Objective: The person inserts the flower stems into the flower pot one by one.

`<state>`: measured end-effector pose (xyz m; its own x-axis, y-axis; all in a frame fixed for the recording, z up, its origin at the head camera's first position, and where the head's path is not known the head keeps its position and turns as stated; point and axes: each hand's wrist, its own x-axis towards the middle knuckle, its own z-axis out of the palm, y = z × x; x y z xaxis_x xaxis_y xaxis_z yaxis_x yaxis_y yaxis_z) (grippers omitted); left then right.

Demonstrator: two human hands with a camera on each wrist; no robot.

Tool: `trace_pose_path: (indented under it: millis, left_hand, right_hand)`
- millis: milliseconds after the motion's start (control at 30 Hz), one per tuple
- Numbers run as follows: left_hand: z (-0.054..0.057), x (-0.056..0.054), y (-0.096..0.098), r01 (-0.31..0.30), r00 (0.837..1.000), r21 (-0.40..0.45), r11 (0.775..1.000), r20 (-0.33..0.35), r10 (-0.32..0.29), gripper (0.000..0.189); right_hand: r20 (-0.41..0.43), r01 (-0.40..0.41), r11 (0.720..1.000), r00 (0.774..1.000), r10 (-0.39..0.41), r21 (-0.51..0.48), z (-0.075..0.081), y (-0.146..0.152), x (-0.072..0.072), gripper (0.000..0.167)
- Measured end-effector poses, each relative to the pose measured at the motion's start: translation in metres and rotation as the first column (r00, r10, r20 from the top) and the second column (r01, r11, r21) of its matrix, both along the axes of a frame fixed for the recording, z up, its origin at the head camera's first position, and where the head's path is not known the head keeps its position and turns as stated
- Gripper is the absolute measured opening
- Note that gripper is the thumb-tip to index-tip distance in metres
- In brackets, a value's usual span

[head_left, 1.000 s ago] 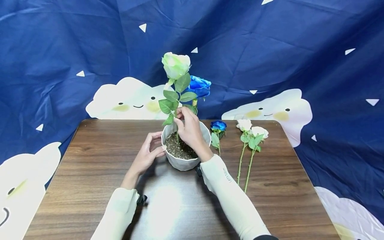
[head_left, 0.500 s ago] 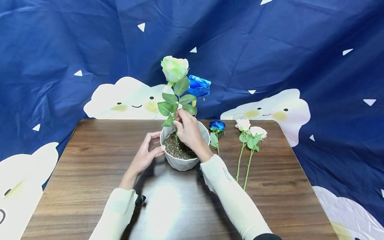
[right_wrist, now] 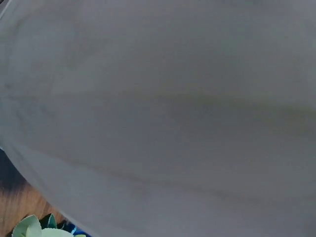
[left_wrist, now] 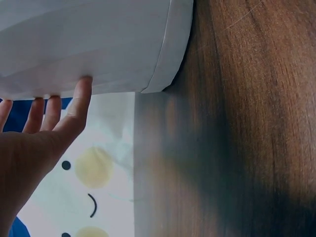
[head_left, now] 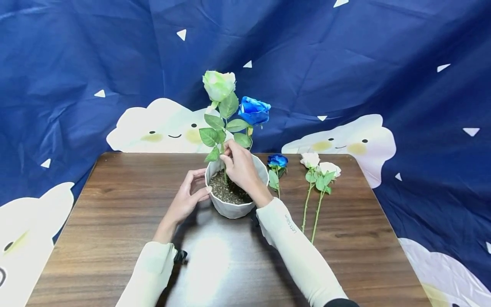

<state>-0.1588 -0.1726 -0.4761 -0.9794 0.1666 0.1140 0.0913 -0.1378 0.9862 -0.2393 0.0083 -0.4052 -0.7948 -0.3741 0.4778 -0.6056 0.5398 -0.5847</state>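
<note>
In the head view, a white faceted flowerpot [head_left: 232, 209] with soil [head_left: 226, 189] stands on the table. My right hand [head_left: 241, 166] reaches over it and pinches the stem of a pale green rose [head_left: 219, 86], whose lower stem goes down to the soil. Behind that hand a blue rose [head_left: 255, 111] stands upright, its lower stem hidden. My left hand [head_left: 186, 196] touches the pot's left side, fingers spread; the left wrist view shows its fingertips [left_wrist: 84, 84] against the pot wall. The pot's outer wall [right_wrist: 158, 138] fills most of the right wrist view, and no hand shows there.
Right of the pot, a smaller blue rose [head_left: 278, 161] lies on the wooden table [head_left: 126, 204]. Two white roses [head_left: 310, 160] lie farther right, stems toward the front. A blue cloth [head_left: 115, 51] with cloud faces hangs behind the table.
The pale green rose has tilted a little to the left and sits slightly lower, with my right hand still pinching its stem. My left hand stays against the pot.
</note>
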Motion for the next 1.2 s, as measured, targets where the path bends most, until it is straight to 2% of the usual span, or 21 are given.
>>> trace_pose_path:
  millis: [233, 433, 733, 900, 1033, 1200]
  left_hand:
    - [-0.002, 0.002, 0.002, -0.007, 1.000, -0.001, 1.000, 0.005, 0.007, 0.057]
    - [-0.002, 0.001, 0.003, 0.000, 1.000, -0.002, 1.000, 0.011, 0.000, 0.057]
    - [-0.002, 0.001, 0.001, -0.007, 1.000, 0.007, 1.000, 0.007, 0.007, 0.058]
    - [-0.002, 0.002, 0.001, -0.007, 1.000, 0.008, 1.000, 0.012, 0.007, 0.058]
    - [-0.003, 0.002, 0.001, -0.007, 1.000, 0.010, 1.000, 0.012, 0.007, 0.058]
    - [-0.003, 0.001, 0.001, -0.007, 1.000, 0.015, 1.000, 0.014, 0.007, 0.057]
  right_hand:
    - [0.051, 0.039, 0.999, 0.998, -0.039, -0.012, 0.000, 0.001, 0.010, 0.016]
    - [-0.002, 0.090, 0.993, 0.996, -0.090, -0.082, 0.001, 0.007, 0.018, 0.019]
    - [-0.038, 0.058, 0.970, 0.997, -0.069, -0.237, 0.014, 0.037, 0.028, 0.011]
    - [0.059, 0.128, 0.934, 0.992, -0.115, -0.335, 0.016, 0.060, 0.031, 0.015]
    - [0.170, 0.152, 0.891, 0.982, -0.086, -0.429, 0.017, 0.076, 0.030, 0.018]
    - [0.271, 0.203, 0.858, 0.959, -0.078, -0.472, 0.013, 0.095, 0.025, 0.019]
